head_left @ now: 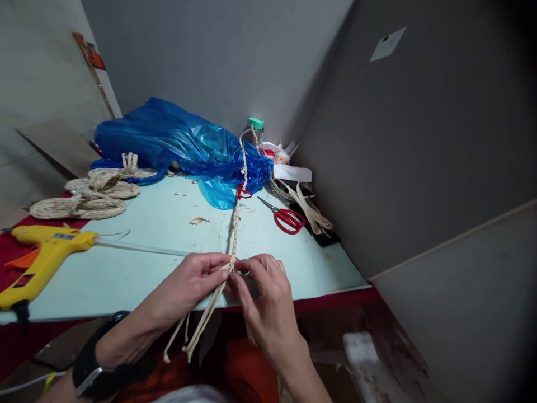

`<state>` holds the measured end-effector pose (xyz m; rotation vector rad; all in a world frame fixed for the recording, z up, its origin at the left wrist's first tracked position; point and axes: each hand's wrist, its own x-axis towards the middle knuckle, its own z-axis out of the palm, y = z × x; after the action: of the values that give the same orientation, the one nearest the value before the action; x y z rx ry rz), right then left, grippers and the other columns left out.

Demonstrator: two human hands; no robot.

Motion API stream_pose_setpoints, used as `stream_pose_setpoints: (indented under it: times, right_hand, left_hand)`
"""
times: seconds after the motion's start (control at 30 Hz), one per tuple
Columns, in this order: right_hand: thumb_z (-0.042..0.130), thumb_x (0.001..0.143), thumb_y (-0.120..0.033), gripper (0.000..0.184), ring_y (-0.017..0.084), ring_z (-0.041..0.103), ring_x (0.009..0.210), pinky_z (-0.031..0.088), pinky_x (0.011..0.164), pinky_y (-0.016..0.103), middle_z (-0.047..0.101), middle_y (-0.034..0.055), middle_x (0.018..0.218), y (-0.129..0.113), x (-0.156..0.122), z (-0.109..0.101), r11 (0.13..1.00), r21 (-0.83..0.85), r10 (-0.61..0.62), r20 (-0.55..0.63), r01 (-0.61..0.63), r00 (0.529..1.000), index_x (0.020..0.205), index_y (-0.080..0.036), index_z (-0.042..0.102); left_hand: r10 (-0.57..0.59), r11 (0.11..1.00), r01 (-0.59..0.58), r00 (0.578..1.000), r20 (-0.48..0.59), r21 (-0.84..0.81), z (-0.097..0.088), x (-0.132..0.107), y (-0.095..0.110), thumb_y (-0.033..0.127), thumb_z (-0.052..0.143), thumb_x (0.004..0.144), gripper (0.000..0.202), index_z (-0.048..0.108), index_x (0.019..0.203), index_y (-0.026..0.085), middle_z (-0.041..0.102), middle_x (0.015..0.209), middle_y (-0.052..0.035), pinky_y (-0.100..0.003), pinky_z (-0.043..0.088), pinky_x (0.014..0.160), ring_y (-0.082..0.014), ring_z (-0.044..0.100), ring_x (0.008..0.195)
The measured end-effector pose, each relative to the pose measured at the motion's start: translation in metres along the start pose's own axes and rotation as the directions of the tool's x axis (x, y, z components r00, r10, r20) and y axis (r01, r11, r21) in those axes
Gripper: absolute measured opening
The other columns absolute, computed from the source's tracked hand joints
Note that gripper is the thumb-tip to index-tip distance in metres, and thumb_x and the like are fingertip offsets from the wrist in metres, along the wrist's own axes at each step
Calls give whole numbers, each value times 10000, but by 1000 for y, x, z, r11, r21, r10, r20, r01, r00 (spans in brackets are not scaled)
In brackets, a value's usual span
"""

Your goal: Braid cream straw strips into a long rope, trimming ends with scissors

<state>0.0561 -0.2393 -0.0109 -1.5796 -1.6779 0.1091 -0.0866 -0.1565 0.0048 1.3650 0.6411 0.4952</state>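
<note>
A pale braided cord (235, 229) runs from my hands up across the table, tied partway with red string (242, 193). Its upper end loops over near a jar with a turquoise lid (255, 123). My left hand (205, 274) pinches the lower end of the braid between thumb and fingers. Close against it, my right hand (264, 280) is closed on the same spot, its fingertips partly hidden. Loose flat strands (207, 316) hang from the braid below my hands, past the table's front edge.
A yellow glue gun (50, 252) with a long glue stick lies left. Behind it are coiled braid bundles (79, 207) and a blue plastic bag (168, 134). Red-handled scissors (289, 220) lie right, near loose strips (310, 210). Grey walls (419, 140) bound the table.
</note>
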Motion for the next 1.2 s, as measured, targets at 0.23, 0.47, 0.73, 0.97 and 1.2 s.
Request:
stream_pose_setpoints:
  times: [0.23,0.47,0.73,0.97,1.2]
  right_hand:
    - [528,948,-228,133,202,600,821,370,777,339,688,37,887,0,0,0,994,-4,107,62,-107,992,963,-196,656]
    - [502,945,-212,138,195,579,790,366,756,331,655,36,843,2,8,-9,995,-82,66,69,-60,995,886,-187,624]
    - [479,939,-179,118,182,554,768,366,732,319,630,31,821,-1,13,-8,990,-130,-59,17,61,998,866,-187,572]
    - [432,982,-246,166,202,588,901,445,787,316,635,94,980,31,51,-31,971,-238,-12,-13,9,1000,1019,-160,569]
    - [474,844,-14,226,272,633,856,460,754,375,679,194,927,101,108,-38,717,-695,174,114,-46,978,1011,-92,606]
  left_hand:
    - [3,992,-2,1000,-8,129,0,-2,-3,365,526,922,263,697,994,178,635,680,16,-244,420,697,-140,571,683]
    - [-14,999,17,998,-58,37,3,-2,-5,302,548,868,170,624,788,173,557,678,35,-224,295,562,-94,387,571]
    - [-25,998,14,987,-160,-68,8,1,-7,391,590,842,293,568,658,164,536,618,31,-233,342,610,-113,423,599]
    - [-99,974,49,970,-220,-222,7,-1,-5,394,661,820,257,685,751,148,581,600,9,-193,334,555,-99,436,554]
    - [-79,956,25,981,-177,-291,-1,2,-7,445,699,777,331,704,761,115,599,550,-20,-223,36,464,-37,143,440]
